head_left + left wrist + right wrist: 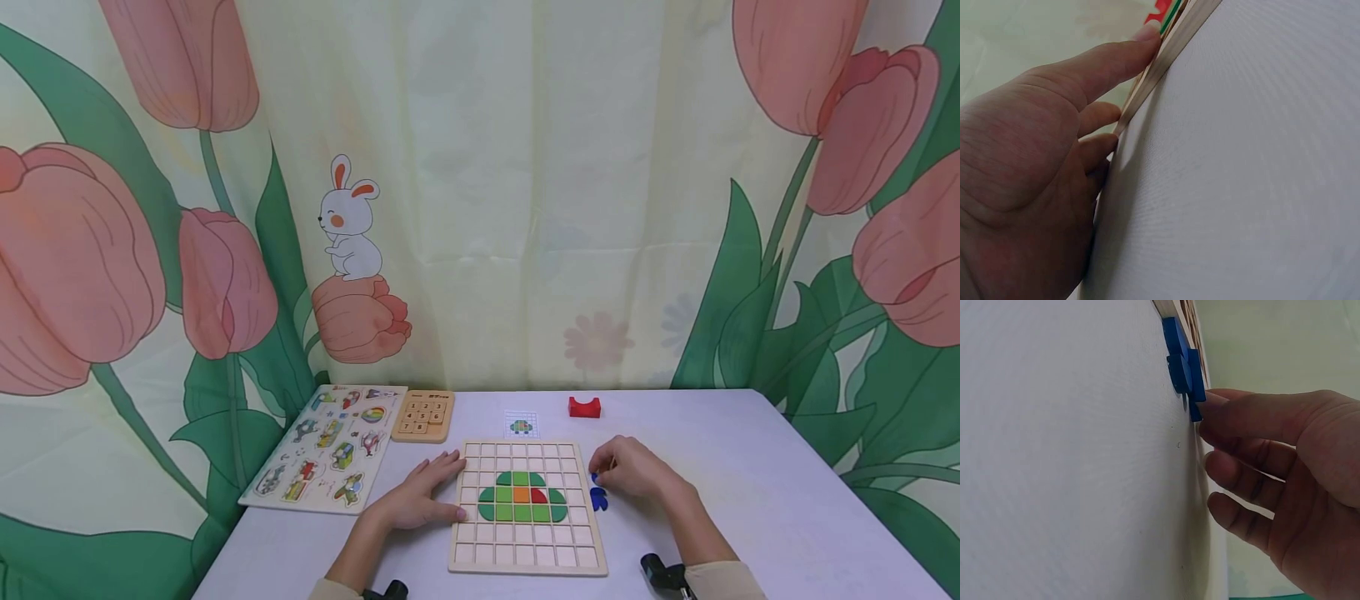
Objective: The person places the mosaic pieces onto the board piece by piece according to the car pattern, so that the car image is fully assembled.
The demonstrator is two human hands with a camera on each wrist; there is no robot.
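A light wooden grid board (525, 569) lies on the table, with green tiles (502, 513), an orange square (521, 495) and a red quarter-round tile (537, 497) in its middle cells. Along the board's left edge rests my left hand (416, 496), fingers extended and thumb on the rim. My right hand (633, 468) is just beyond the right edge, thumb and forefinger pinching a small blue tile (1195, 412). Other blue tiles (598, 499) lie on the table beside the board, below those fingertips.
Behind the board lies a small pattern card (521, 425), with a red notched block (584, 407) to its right. A wooden number puzzle (423, 417) and a large picture board (324, 446) lie at the left. A tulip-print curtain (480, 208) hangs behind the table.
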